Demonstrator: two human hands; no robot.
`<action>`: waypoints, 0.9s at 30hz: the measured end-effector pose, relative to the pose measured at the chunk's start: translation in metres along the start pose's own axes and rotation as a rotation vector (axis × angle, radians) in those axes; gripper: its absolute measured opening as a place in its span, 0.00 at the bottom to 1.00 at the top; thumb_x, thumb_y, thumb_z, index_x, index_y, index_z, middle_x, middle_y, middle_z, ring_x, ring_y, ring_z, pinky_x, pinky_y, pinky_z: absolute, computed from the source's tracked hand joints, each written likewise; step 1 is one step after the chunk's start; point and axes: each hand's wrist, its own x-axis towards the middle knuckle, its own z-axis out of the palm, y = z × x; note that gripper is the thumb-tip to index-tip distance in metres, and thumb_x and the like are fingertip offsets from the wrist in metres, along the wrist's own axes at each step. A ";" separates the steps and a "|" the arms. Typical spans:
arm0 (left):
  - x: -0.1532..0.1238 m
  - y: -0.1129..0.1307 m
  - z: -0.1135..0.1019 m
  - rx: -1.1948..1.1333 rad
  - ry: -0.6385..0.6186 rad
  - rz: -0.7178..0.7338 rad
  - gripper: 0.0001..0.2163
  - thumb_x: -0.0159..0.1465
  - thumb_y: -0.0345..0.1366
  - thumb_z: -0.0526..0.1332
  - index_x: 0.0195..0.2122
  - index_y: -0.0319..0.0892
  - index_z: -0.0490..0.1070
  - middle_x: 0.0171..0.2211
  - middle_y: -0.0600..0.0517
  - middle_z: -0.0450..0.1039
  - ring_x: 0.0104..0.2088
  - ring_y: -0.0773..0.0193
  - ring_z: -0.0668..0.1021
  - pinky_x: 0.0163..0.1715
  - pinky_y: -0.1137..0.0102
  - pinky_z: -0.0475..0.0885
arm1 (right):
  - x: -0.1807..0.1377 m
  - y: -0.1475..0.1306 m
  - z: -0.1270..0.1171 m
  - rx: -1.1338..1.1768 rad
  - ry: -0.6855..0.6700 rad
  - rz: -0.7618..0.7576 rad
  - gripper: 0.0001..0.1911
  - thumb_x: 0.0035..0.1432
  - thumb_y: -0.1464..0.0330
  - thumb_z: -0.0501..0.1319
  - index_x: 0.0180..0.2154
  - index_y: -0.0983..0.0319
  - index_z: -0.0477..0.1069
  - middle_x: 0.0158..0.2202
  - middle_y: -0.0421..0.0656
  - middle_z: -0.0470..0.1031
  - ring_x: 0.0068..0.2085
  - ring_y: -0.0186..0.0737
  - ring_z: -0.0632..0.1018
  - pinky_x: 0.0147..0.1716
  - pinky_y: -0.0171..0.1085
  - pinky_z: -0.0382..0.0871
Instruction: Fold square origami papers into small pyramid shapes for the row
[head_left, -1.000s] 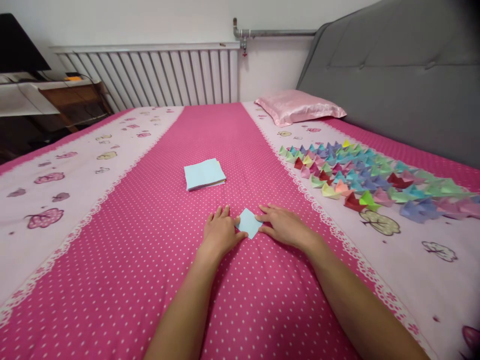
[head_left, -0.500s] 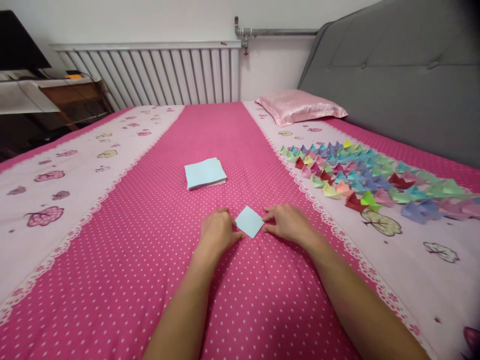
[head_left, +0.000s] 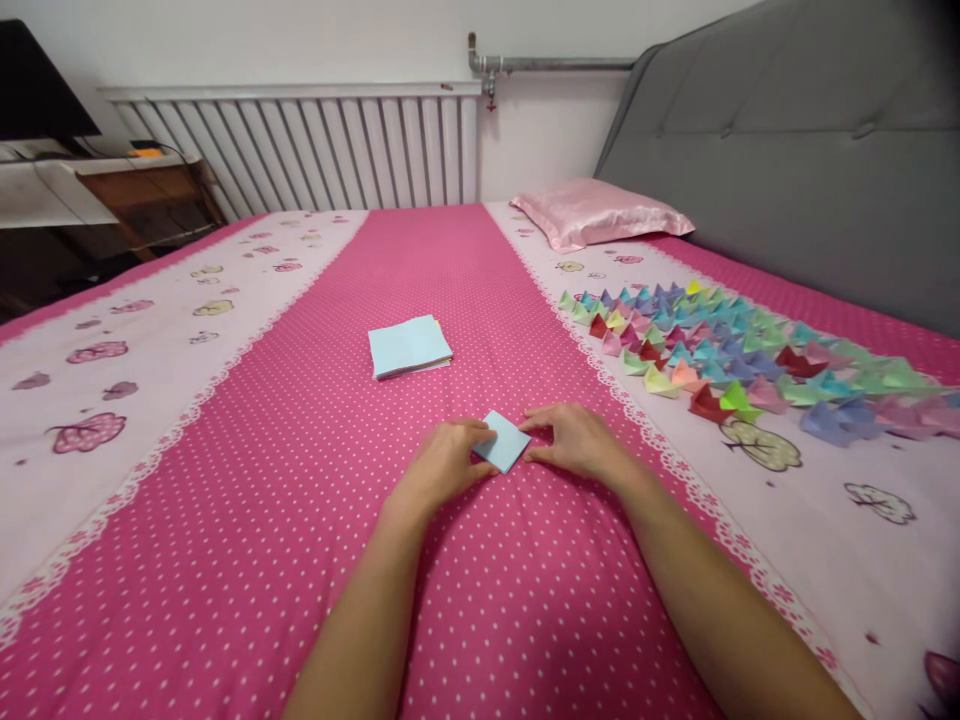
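Observation:
A small folded light-blue paper square point(head_left: 506, 440) lies on the pink dotted bedspread point(head_left: 315, 470) between my hands. My left hand point(head_left: 444, 462) has its fingers curled, pinching the paper's left edge. My right hand point(head_left: 574, 440) pinches the paper's right corner with its fingertips. Both forearms reach in from the bottom of the view. A stack of light-blue paper sheets point(head_left: 409, 346) rests farther away on the bed, just left of centre.
Several rows of folded paper shapes point(head_left: 720, 355) in many colours lie on the bed's right side. A pink pillow point(head_left: 600, 212) leans near the grey headboard point(head_left: 795, 150). A white radiator point(head_left: 300, 150) stands behind the bed, a wooden table point(head_left: 142, 195) at left.
My left hand has closed from flat fingers into a pinch and slid onto the paper's left edge. My right hand drew its fingers together at the right corner. The paper looks smaller.

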 end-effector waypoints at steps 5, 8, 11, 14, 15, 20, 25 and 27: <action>0.001 -0.004 0.000 -0.042 0.017 -0.011 0.14 0.52 0.37 0.64 0.41 0.44 0.73 0.44 0.48 0.73 0.42 0.58 0.75 0.42 0.66 0.67 | -0.001 0.001 -0.002 0.063 -0.012 -0.002 0.19 0.47 0.62 0.64 0.44 0.50 0.73 0.41 0.39 0.77 0.42 0.45 0.76 0.39 0.40 0.68; 0.002 -0.007 0.002 -0.047 0.043 0.002 0.18 0.51 0.36 0.64 0.45 0.45 0.72 0.50 0.47 0.69 0.46 0.57 0.74 0.45 0.65 0.67 | -0.001 0.000 -0.004 0.092 -0.019 0.012 0.22 0.47 0.62 0.64 0.46 0.50 0.71 0.42 0.40 0.77 0.42 0.46 0.76 0.40 0.41 0.68; 0.002 -0.008 0.003 -0.070 0.056 0.023 0.21 0.51 0.37 0.64 0.48 0.45 0.70 0.52 0.46 0.67 0.49 0.57 0.72 0.47 0.65 0.65 | -0.001 -0.001 -0.006 0.168 -0.026 -0.004 0.24 0.46 0.63 0.65 0.48 0.51 0.70 0.43 0.40 0.77 0.43 0.47 0.76 0.41 0.42 0.68; 0.001 -0.008 0.002 -0.107 0.046 0.040 0.22 0.51 0.39 0.65 0.49 0.45 0.69 0.52 0.46 0.68 0.50 0.57 0.71 0.48 0.65 0.65 | -0.001 0.000 -0.006 0.287 -0.024 -0.054 0.25 0.44 0.63 0.66 0.47 0.53 0.71 0.47 0.41 0.75 0.46 0.47 0.75 0.44 0.43 0.68; 0.001 -0.007 0.001 -0.115 0.043 0.037 0.22 0.51 0.39 0.65 0.49 0.45 0.69 0.52 0.46 0.68 0.50 0.57 0.71 0.48 0.65 0.65 | -0.001 0.000 -0.005 0.328 -0.020 -0.074 0.26 0.43 0.63 0.67 0.47 0.54 0.71 0.48 0.42 0.74 0.47 0.47 0.74 0.46 0.43 0.67; 0.002 -0.005 -0.001 -0.143 0.035 0.024 0.20 0.52 0.40 0.64 0.47 0.46 0.71 0.50 0.47 0.70 0.47 0.57 0.72 0.46 0.65 0.66 | 0.000 0.004 -0.003 0.459 -0.011 -0.116 0.26 0.42 0.62 0.67 0.47 0.58 0.71 0.49 0.44 0.73 0.49 0.44 0.73 0.49 0.41 0.66; 0.002 -0.005 -0.002 -0.140 0.047 0.049 0.13 0.55 0.38 0.61 0.42 0.45 0.73 0.44 0.49 0.73 0.42 0.60 0.74 0.42 0.67 0.67 | 0.003 0.005 0.002 0.479 0.006 -0.054 0.19 0.46 0.64 0.65 0.43 0.56 0.73 0.45 0.42 0.75 0.45 0.44 0.76 0.46 0.43 0.68; 0.002 -0.006 -0.002 -0.128 0.050 0.065 0.11 0.58 0.35 0.58 0.41 0.45 0.73 0.43 0.50 0.73 0.41 0.61 0.74 0.43 0.68 0.66 | 0.004 0.006 0.005 0.465 0.022 -0.043 0.16 0.47 0.64 0.64 0.42 0.56 0.74 0.43 0.42 0.76 0.43 0.43 0.76 0.45 0.42 0.69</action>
